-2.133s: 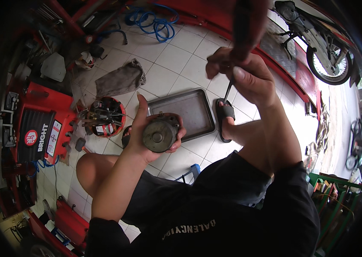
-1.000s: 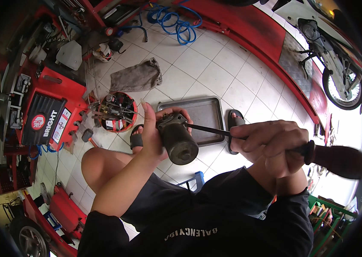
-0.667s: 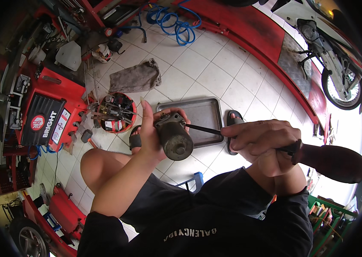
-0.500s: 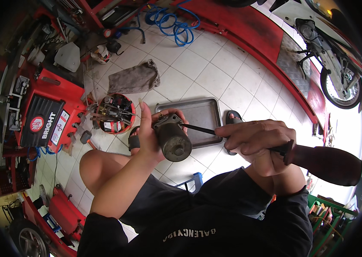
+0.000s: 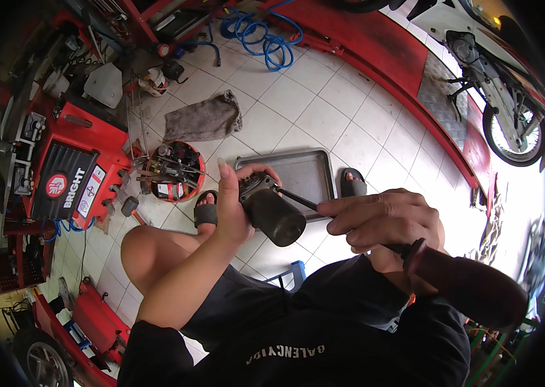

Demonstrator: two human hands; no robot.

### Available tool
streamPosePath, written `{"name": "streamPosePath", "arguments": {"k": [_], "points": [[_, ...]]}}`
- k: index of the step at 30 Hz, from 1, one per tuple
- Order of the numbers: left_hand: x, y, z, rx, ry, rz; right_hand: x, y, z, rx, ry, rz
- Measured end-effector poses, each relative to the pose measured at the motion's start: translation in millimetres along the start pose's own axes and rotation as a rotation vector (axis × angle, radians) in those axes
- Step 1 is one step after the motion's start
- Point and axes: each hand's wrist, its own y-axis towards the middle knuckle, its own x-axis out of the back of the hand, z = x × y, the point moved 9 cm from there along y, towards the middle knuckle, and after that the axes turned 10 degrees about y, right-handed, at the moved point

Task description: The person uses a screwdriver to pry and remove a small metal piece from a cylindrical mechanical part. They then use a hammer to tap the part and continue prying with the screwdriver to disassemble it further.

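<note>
My left hand (image 5: 236, 205) is wrapped around a dark metal starter motor (image 5: 280, 218), thumb raised, fingers behind its flanged end. The motor's rounded can tilts down toward me and to the right. In my right hand (image 5: 388, 222) is a large screwdriver (image 5: 469, 280) with a dark red handle; my fingers close around its shaft. Its thin dark tip reaches the flanged end of the motor, by the edge of the can. Whether the tip sits in a screw is too small to tell. Beneath the motor, a shallow metal tray (image 5: 325, 169) lies on the floor.
A round red tub (image 5: 200, 158) of tools and a mallet (image 5: 130, 206) lie left of the tray. Beyond are a grey rag (image 5: 205, 117) and a coiled blue hose (image 5: 277, 51). A red toolbox (image 5: 101, 138) stands left; a red lift platform (image 5: 376, 48) with a motorcycle (image 5: 501, 97) is at right.
The motor's can has swung to the right in my left hand. My right hand and the screwdriver's handle have come down and a little left; the tip stays at the flange.
</note>
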Motion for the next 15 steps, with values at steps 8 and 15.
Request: {"name": "streamPosePath", "arguments": {"k": [8,15], "points": [[-4,1,22,0.166,-0.179,-0.032,0,-12,-6,0.003,-0.273,-0.079],[-8,-6,53,0.555,-0.333,-0.088,-20,-1,-37,-0.282,0.157,-0.043]]}}
